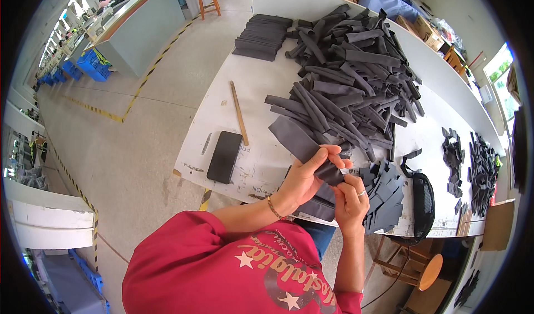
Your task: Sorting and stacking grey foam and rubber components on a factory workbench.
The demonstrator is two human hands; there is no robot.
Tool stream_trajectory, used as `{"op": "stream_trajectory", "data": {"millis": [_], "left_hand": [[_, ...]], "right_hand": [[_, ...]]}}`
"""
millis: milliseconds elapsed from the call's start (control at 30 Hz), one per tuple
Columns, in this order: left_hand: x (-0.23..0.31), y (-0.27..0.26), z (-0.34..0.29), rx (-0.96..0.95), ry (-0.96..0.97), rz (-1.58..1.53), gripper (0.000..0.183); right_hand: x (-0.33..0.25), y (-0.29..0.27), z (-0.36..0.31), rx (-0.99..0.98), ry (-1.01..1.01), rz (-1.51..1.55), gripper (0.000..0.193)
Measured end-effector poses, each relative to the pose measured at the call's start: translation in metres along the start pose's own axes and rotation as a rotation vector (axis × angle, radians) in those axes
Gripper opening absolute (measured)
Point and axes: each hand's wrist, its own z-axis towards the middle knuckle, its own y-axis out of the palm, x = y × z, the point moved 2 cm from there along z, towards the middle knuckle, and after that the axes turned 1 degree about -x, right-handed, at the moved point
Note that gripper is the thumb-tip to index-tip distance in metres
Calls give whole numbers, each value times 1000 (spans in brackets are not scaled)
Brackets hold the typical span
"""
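Observation:
A dark grey fabric strip (293,138) is stretched between my two hands above the near part of the white table. My left hand (302,179) is closed round its middle, thumb on top and fingers curled on the far side. At the strip's near end, my right hand (351,200) pinches the cloth between thumb and fingers. Below my hands, more dark grey cloth (317,209) lies at the table edge, partly covered by my left hand and wrist. Beside my right hand spreads a stack of flat dark fabric pieces (384,194).
A big heap of folded dark strips (356,69) covers the table's far side, beside a neat stack (261,35). Left of my hands lie a black phone (225,157) and a wooden stick (239,112). A black pouch-like item (424,205) and wooden stool (430,272) are at right.

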Motion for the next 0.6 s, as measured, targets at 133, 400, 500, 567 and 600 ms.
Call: {"op": "stream_trajectory", "data": {"millis": [133, 400, 500, 567, 600], "left_hand": [[-5, -1, -2, -20, -15, -6, 32], [-7, -3, -1, -49, -12, -3, 36], [-5, -5, 3, -45, 21, 90, 42], [-9, -6, 5, -57, 3, 100, 44], [-11, -9, 7, -60, -2, 115, 46]], "right_hand": [[1, 4, -2, 15, -18, -17, 20], [1, 8, -1, 19, 15, 31, 22], [0, 12, -1, -19, 315, 198, 24], [0, 16, -4, 29, 578, 636, 21], [7, 28, -8, 138, 624, 729, 18]]}}
